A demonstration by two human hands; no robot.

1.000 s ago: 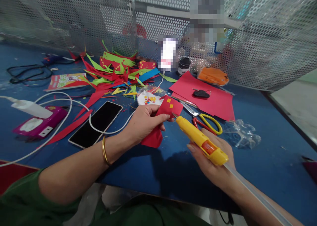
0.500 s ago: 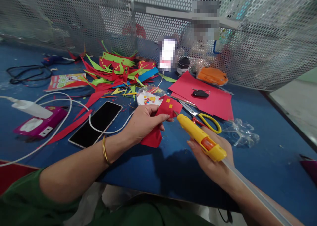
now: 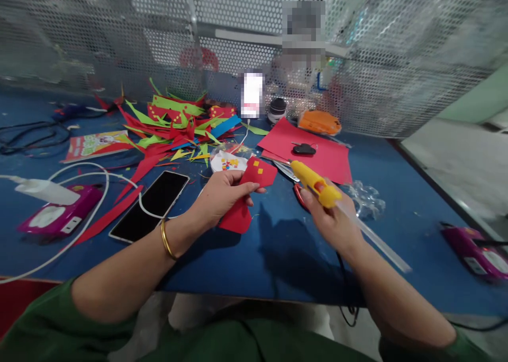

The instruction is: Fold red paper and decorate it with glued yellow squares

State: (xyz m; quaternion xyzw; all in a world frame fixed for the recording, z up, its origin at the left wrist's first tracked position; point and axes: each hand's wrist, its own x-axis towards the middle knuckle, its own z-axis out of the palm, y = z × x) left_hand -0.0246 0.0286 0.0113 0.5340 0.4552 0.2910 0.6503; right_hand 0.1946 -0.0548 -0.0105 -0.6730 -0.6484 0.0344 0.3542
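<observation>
My left hand [image 3: 228, 192] pinches a folded red paper piece [image 3: 266, 174] that carries two small yellow squares near its upper end. My right hand [image 3: 331, 216] is wrapped round a yellow glue gun [image 3: 313, 179], a clear glue stick [image 3: 381, 245] jutting from its back. The gun's nozzle is up and to the right of the red paper, not touching it. Scissors [image 3: 286, 170] lie partly hidden behind the gun. A clear lidded dish [image 3: 224, 161] with small coloured bits sits just behind my left hand.
Red sheets [image 3: 333, 163] with a black key fob [image 3: 304, 148] lie behind my right hand. Cut paper scraps [image 3: 178, 124] are heaped at the back left. A phone [image 3: 153, 206], white cable and purple power strip [image 3: 63, 214] lie left. Crumpled clear plastic [image 3: 367, 200] and another purple strip [image 3: 474, 251] are right.
The glue gun in my right hand has moved up and away from the red paper. My left hand still holds the paper. The view has shifted right.
</observation>
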